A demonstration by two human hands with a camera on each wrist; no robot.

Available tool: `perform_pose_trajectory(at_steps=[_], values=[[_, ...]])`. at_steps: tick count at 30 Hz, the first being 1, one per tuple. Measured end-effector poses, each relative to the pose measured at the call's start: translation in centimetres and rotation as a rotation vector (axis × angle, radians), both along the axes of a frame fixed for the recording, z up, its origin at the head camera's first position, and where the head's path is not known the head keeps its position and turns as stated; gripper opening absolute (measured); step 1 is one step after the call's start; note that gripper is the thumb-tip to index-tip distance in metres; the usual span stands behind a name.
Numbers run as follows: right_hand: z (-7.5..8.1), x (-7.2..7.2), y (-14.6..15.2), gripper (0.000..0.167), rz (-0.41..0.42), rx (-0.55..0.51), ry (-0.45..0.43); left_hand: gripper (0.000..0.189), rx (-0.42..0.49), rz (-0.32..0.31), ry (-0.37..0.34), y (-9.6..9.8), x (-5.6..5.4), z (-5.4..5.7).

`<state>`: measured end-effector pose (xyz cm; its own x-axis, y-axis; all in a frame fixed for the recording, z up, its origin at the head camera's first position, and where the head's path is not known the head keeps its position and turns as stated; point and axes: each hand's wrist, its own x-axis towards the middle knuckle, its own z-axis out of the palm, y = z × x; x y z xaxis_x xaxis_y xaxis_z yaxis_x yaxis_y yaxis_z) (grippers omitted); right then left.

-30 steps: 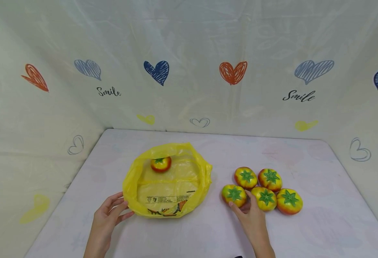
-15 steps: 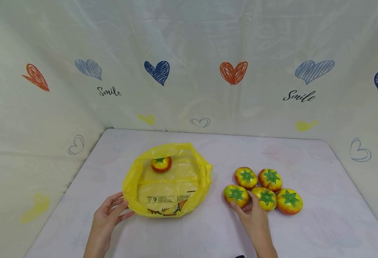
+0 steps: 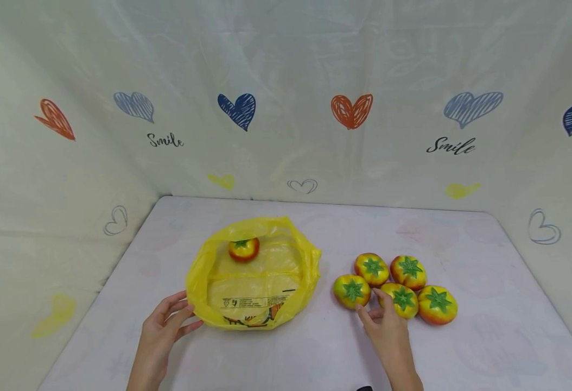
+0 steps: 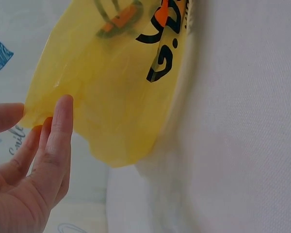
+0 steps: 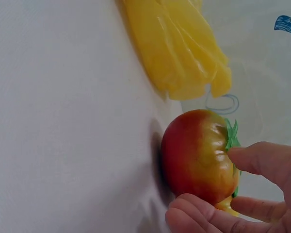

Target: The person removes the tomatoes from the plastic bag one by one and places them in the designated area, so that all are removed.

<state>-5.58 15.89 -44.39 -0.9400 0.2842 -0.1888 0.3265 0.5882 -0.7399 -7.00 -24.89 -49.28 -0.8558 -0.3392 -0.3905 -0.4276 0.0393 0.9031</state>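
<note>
A yellow plastic bag [image 3: 310, 271] stands open-mouthed on the table, left of centre, with one red-and-yellow tomato [image 3: 245, 250] inside. My left hand [image 3: 165, 327] pinches the bag's near-left rim between thumb and fingers; in the left wrist view, the thumb and fingers [image 4: 62, 121] lie on either side of the film. On the right, a tomato with a green star-shaped top [image 3: 351, 292] sits just left of my right hand [image 3: 385, 331]. That hand's thumb and fingers are spread at its near-right side, very close; in the right wrist view the fingertips [image 5: 182, 218] are below the tomato [image 5: 196, 155].
Several more tomatoes lie grouped on the right: two behind [image 3: 371, 270] [image 3: 408, 272], one beside the right hand [image 3: 400, 300], one farther right [image 3: 437, 305]. A white table [image 3: 286, 358] bears everything. A pale curtain [image 3: 286, 54] with printed hearts hangs behind. A small dark object [image 3: 364, 388] shows at the bottom edge.
The nearest-left tomato shifted slightly right, then left and away from me. The right hand moved a little right, and a small gap now shows beside the tomato. The left hand and bag stay put.
</note>
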Motion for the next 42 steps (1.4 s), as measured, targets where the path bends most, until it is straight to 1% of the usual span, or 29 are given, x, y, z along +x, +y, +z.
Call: perform_pose_trajectory(at_steps=[6, 10, 13, 17, 21, 30, 35, 38, 42], values=[[0.7, -0.1, -0.4, 0.056, 0.015, 0.026, 0.029, 0.067, 0.002, 0.001, -0.001, 0.0, 0.0, 0.0], [1.5, -0.3, -1.1, 0.054, 0.028, 0.044, 0.079, 0.066, -0.001, 0.005, -0.008, 0.1, 0.0, 0.1], [2.1, -0.4, -1.6, 0.052, 0.041, 0.021, 0.108, 0.067, -0.007, 0.006, -0.01, 0.1, 0.0, 0.1], [2.8, -0.5, -2.4, 0.049, 0.065, -0.019, 0.121, 0.066, -0.011, 0.004, -0.003, 0.2, 0.0, 0.2], [3.4, -1.0, -3.1, 0.044, 0.089, -0.041, 0.153, 0.065, -0.013, 0.004, -0.003, 0.2, 0.0, 0.2], [5.6, -3.0, -4.9, 0.034, 0.172, -0.076, 0.233, 0.065, -0.01, 0.006, -0.008, 0.2, 0.0, 0.3], [6.9, -4.3, -6.1, 0.033, 0.231, -0.121, 0.244, 0.065, -0.01, 0.004, 0.0, 0.2, 0.0, 0.3], [7.6, -5.3, -6.8, 0.033, 0.28, -0.144, 0.25, 0.066, -0.017, 0.007, -0.005, 0.3, 0.0, 0.3], [8.3, -6.7, -7.6, 0.031, 0.369, -0.185, 0.258, 0.066, -0.03, 0.012, -0.014, 0.2, -0.1, 0.3]])
